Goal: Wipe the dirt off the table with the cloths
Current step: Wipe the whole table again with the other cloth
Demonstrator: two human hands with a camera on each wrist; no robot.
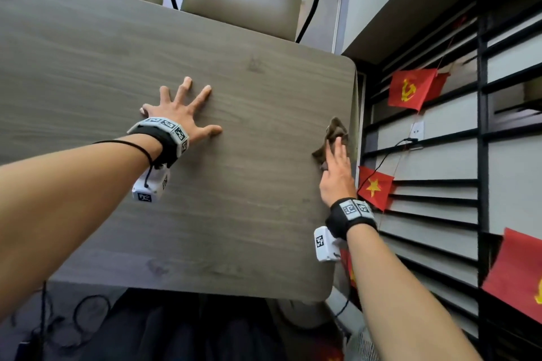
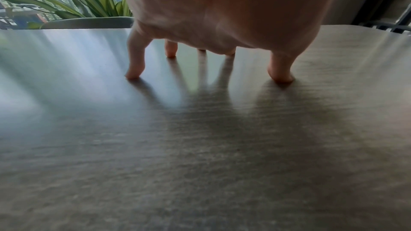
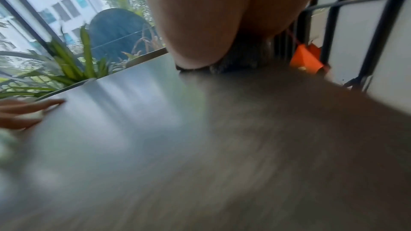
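The right hand (image 1: 337,182) presses the cloth (image 1: 333,139) flat-fingered at the right edge of the bench (image 1: 234,199), likely wiping there. The left hand (image 1: 179,114), spread and holding nothing, braces on the bench

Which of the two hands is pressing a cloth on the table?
The right hand, near the grey wooden table's right edge, presses the crumpled brown cloth; the left hand lies spread, bare.

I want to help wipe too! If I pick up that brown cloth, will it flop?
Probably floppy: the cloth lies crumpled in folds under the right hand. Likely light, since straight fingers alone press it. It may slide easily on the smooth table.
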